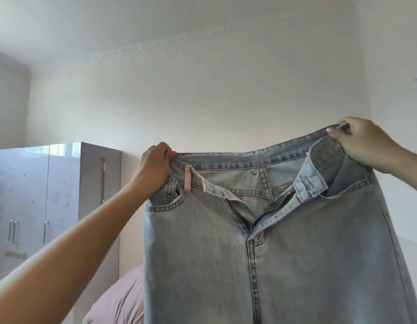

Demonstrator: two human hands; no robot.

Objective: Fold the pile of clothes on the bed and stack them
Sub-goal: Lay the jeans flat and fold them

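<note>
A plain white wall fills most of the view, with a moulded strip running where it meets the ceiling. At the left stands a pale, glossy wardrobe with two doors and metal handles, and a taller cabinet edge rises in the far left corner. Low down, between the wardrobe and the hanging cloth, a pink pillow or bedding shows; the bed itself and any pile of clothes lie out of sight. The person holds a pair of light blue jeans up in the air in front of the wall, front side toward them, spread wide by the waistband. The fly is unzipped and the button flap on the right folds over, so the inside of the back waistband shows. A small pink loop hangs at the waistband near the left side. The left hand has its fingers curled tight round the left end of the waistband, by the pocket. The right hand pinches the right end between thumb and curled fingers, held a little higher than the left. The legs hang straight down past the bottom edge.
</note>
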